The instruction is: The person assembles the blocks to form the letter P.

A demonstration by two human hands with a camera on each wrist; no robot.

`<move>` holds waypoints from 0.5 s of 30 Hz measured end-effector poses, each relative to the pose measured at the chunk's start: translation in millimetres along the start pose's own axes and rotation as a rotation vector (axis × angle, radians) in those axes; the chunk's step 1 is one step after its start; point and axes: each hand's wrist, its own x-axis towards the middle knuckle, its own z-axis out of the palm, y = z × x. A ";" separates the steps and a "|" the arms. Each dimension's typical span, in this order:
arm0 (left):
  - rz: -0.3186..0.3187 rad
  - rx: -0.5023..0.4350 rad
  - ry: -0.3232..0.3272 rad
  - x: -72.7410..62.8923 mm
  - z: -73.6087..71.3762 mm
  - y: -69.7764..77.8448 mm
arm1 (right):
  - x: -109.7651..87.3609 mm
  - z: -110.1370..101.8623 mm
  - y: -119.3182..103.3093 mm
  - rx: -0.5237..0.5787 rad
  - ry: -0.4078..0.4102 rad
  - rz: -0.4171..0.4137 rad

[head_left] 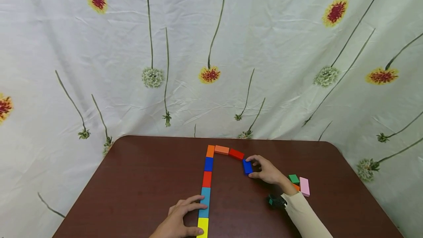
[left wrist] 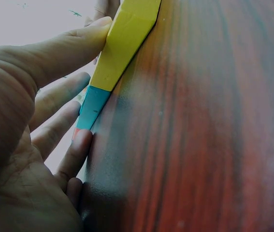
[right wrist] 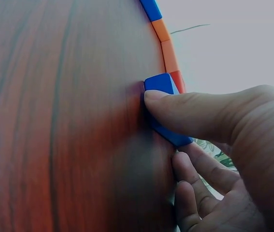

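My right hand [head_left: 267, 170] pinches a blue block [head_left: 247, 166] between thumb and fingers, at the near end of a short curved run. That run goes back through a red block [head_left: 236, 154] and a light orange block [head_left: 221, 150] to an orange block [head_left: 210, 151]. From there a straight line comes toward me: a blue block [head_left: 208, 164], a red block [head_left: 206, 179], a light blue stretch [head_left: 204, 202] and a yellow block [head_left: 203, 227]. My left hand [head_left: 180, 217] lies along its left side, thumb on the yellow block [left wrist: 127, 46], outstretched fingers touching the light blue part.
Right of my right wrist lie a green block [head_left: 293, 179], a pink block [head_left: 304, 186] and an orange block [head_left: 296, 187] partly behind the wrist. A dark band with a device [head_left: 277, 201] is on that wrist. The brown table [head_left: 148, 179] meets a flowered cloth [head_left: 185, 94] behind it.
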 end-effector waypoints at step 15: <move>0.009 0.003 0.007 -0.8 0.0 -0.3 | -5.7 -7.9 -5.3 0.043 0.011 -0.005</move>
